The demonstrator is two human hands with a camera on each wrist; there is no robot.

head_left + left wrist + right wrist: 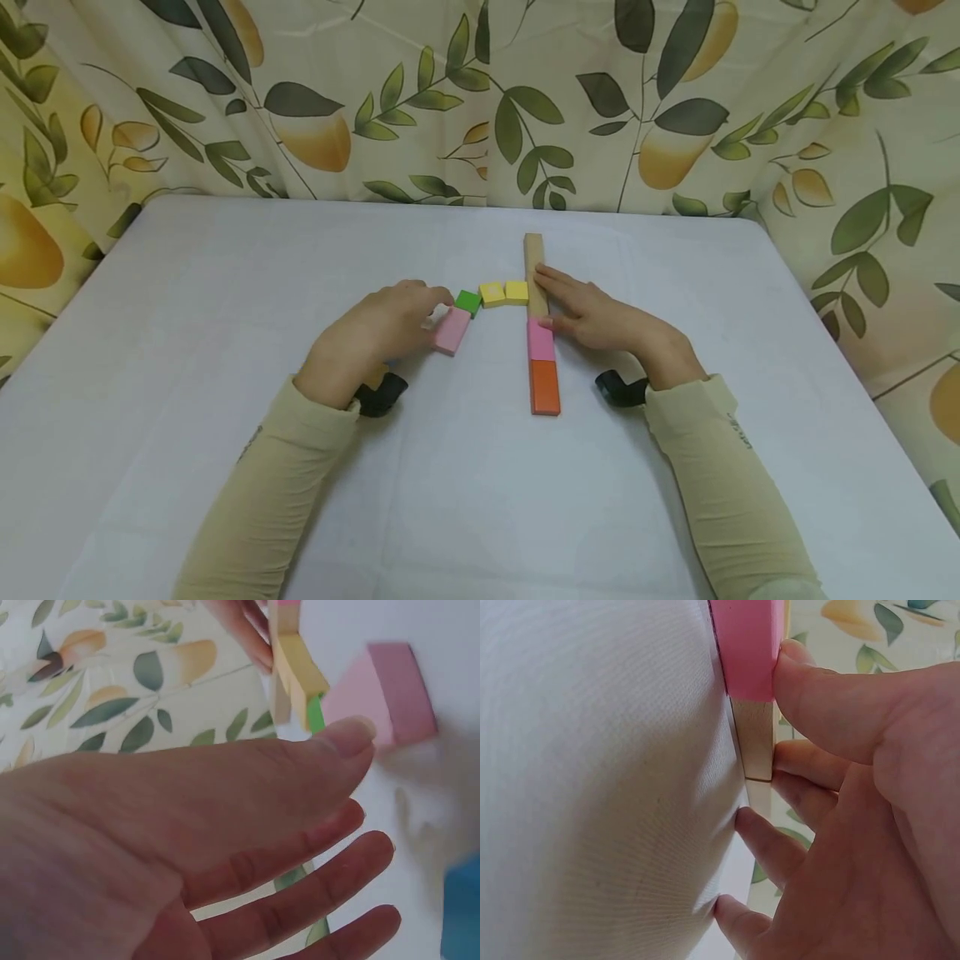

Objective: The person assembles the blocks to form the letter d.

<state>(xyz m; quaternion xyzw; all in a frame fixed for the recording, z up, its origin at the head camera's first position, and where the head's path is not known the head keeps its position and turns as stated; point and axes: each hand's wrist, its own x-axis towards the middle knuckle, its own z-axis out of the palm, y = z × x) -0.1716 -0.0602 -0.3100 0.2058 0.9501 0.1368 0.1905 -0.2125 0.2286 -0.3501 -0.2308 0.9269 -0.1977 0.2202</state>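
Observation:
A pale pink block (452, 332) lies tilted beside my left hand (378, 323). In the left wrist view the thumb (349, 736) touches the pale pink block's edge, while the other fingers spread loosely below. My right hand (600, 310) lies along a straight row of blocks. Its fingertips rest against a natural wood block (534, 262), and its thumb touches a bright pink block (541, 340). An orange-red block (545, 387) sits at the row's near end. Two yellow blocks (504, 293) and a green block (468, 302) curve from the row toward the pale pink one.
A blue block (461, 911) lies near my left hand, mostly hidden in the head view. A yellow-orange piece (377, 375) shows beside the left wrist. The white tabletop (480, 500) ends at a leaf-and-fruit patterned curtain (480, 100) behind.

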